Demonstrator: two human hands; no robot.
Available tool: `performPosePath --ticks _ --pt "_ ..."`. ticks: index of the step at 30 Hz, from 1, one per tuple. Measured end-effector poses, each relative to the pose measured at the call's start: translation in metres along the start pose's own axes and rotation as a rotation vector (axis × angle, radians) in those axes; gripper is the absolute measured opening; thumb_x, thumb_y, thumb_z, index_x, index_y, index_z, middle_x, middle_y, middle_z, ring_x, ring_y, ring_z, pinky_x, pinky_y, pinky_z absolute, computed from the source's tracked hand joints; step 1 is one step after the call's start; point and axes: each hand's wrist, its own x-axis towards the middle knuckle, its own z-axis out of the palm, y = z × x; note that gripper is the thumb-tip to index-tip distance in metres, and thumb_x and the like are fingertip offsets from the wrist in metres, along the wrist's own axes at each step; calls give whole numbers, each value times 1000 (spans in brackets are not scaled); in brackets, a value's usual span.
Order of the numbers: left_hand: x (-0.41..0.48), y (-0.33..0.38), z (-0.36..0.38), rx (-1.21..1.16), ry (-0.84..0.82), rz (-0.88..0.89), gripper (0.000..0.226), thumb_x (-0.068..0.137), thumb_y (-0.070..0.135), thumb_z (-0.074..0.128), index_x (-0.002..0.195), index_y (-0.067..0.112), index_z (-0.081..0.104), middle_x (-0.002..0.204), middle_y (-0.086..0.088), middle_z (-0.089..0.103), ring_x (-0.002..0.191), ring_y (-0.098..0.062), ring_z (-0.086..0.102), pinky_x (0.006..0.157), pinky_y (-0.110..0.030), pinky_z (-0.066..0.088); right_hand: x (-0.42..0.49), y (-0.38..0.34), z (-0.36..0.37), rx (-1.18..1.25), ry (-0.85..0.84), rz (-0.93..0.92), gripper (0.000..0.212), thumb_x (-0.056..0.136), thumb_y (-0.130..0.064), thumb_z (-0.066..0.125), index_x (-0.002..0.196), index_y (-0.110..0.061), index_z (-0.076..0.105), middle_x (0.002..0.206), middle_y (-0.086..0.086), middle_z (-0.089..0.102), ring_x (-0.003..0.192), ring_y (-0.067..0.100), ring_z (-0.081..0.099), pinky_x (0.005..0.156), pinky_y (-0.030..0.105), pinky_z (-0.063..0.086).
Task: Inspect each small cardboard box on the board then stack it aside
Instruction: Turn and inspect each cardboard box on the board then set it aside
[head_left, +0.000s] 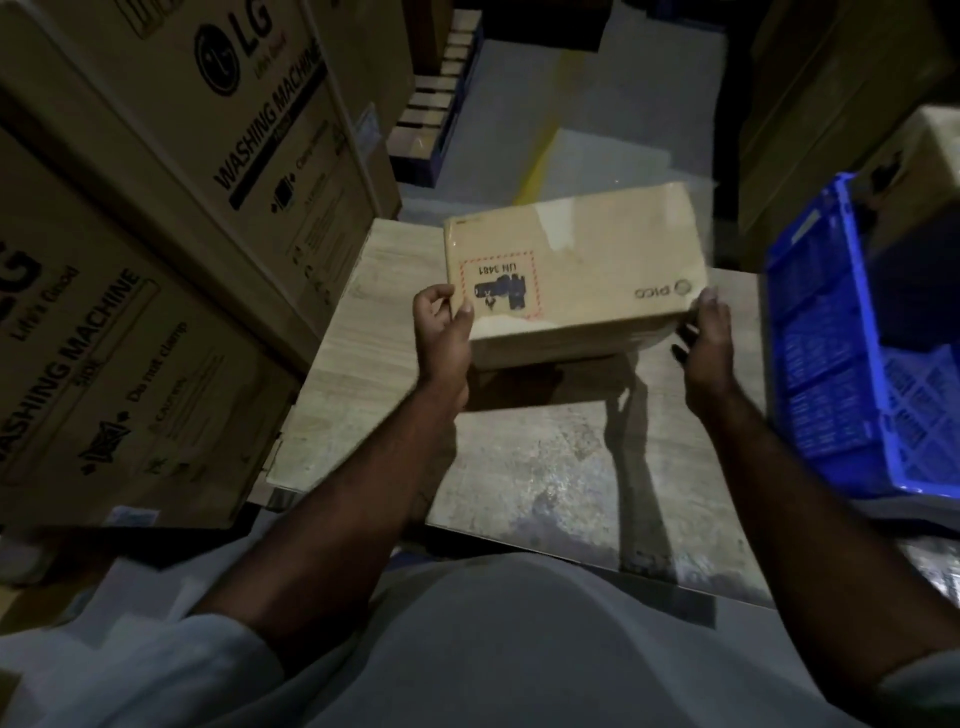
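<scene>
The small tan cardboard box (571, 260) hangs over the pale wooden board (545, 467)'s far half, label up, seemingly for inspection, left hand (444, 332) pinching its near corner, right hand (709, 338) clasping the opposite end.

Just left of the left hand (444, 332) a wall of big cartons (156, 218) stands close. Right of the right hand (706, 340) a blue crate (831, 374) blocks the side. The box (571, 275) fills the space between the hands; nearer the body the board (545, 467) lies bare.
</scene>
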Motion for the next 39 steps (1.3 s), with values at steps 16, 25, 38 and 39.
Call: performPosePath --ticks 16,25,38,39 --pt "-60 -36 -62 164 -196 6 53 91 -16 60 138 4 45 132 -6 66 121 -10 66 104 -38 55 -57 60 -47 -47 -99 -9 20 113 -28 32 113 -26 52 114 1 67 109 23 63 90 40 52" --pt "-117 -77 -83 116 -131 -129 34 99 13 65 133 16 58 119 2 74 109 -14 72 77 -27 58 -119 113 -83 -45 -139 8 36 93 -43 41 120 -33 64 98 31 55 88 27 50 76 42 43" --pt "-111 -71 -88 174 -286 -162 41 98 35 65 135 17 63 118 -6 75 110 -29 72 90 -46 60 -156 70 -71 139 -107 218 24 111 -31 43 115 -25 66 131 5 67 110 13 66 101 36 54" --pt "-107 -71 -90 186 -301 -150 47 94 36 67 137 16 62 120 -6 75 111 -29 71 92 -46 60 -154 68 -72 128 -113 216 23 110 -25 45 116 -21 67 129 6 68 113 17 66 108 40 51"
